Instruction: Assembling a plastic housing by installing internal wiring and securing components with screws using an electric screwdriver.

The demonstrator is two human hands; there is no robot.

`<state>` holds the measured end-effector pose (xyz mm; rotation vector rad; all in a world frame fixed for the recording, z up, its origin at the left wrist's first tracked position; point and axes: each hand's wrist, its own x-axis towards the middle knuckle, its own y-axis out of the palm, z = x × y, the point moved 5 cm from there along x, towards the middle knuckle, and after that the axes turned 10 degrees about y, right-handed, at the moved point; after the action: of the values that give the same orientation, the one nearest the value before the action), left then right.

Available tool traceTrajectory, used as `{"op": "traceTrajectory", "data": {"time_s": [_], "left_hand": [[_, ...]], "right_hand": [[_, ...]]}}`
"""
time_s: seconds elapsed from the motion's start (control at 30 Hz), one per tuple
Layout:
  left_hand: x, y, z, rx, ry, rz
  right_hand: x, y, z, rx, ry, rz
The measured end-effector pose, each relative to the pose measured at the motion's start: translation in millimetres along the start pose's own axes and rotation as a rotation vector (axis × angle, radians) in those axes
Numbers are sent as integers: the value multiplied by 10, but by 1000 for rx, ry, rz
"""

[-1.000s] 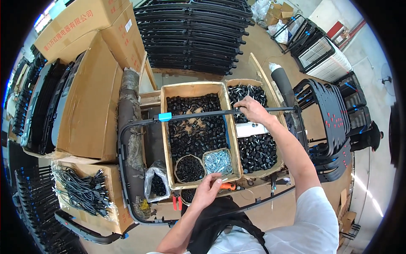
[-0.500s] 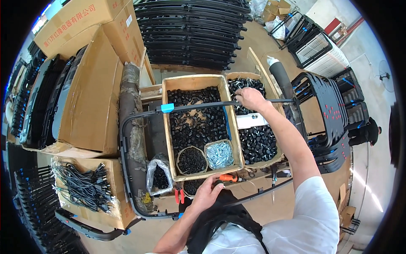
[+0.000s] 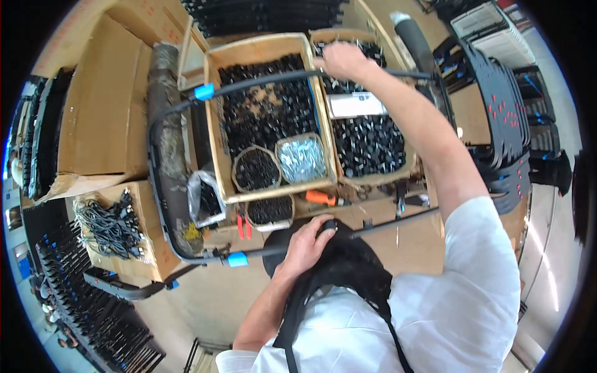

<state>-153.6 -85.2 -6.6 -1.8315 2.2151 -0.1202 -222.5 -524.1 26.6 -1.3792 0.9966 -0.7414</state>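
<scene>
- At the far left, a bundle of dark cables [image 3: 111, 227] is heaped on a cardboard box [image 3: 152, 230].
- Next, the rounded left end of a large black frame [image 3: 267, 79] is seen beside and partly over a wrapped bar [image 3: 168, 133]; whether they are touching cannot be told.
- The frame's long axis is run left to right across the view, its near rail slanted so that the right part is set farther from the body; no one end can be picked out as a front.
- Its far rail, marked by blue tape [image 3: 204, 92], is carried above the wooden crate [image 3: 213, 143] of black caps [image 3: 273, 118].
- On the near rail, the left hand [image 3: 306, 244] is placed, being the nearer hand there; its fingers are partly curled, and a small dark piece [image 3: 331, 225] is seen by the thumb, though whether it is gripped cannot be told.
- The far rail is reached by the right hand [image 3: 345, 60], its fingers bent down narrowly over the right-hand bin [image 3: 411, 165]; what is held, if anything, is hidden.
- Thus the frame's opening is spanned by both hands.
- Just nearer than the right hand, a white phone [image 3: 356, 105] is laid.
</scene>
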Motion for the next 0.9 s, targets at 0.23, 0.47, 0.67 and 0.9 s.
{"op": "traceTrajectory", "data": {"time_s": [0.23, 0.47, 0.67, 0.9], "left_hand": [[-44, 633, 6, 37, 27, 104], [-125, 715, -130, 263, 242, 93], [-76, 769, -160, 90, 155, 116], [-142, 783, 25, 10, 69, 27]], "right_hand": [[156, 306, -116, 209, 65, -103], [73, 173, 17, 339, -11, -56], [81, 156, -86, 220, -172, 86], [9, -5, 13, 128, -134, 48]]}}
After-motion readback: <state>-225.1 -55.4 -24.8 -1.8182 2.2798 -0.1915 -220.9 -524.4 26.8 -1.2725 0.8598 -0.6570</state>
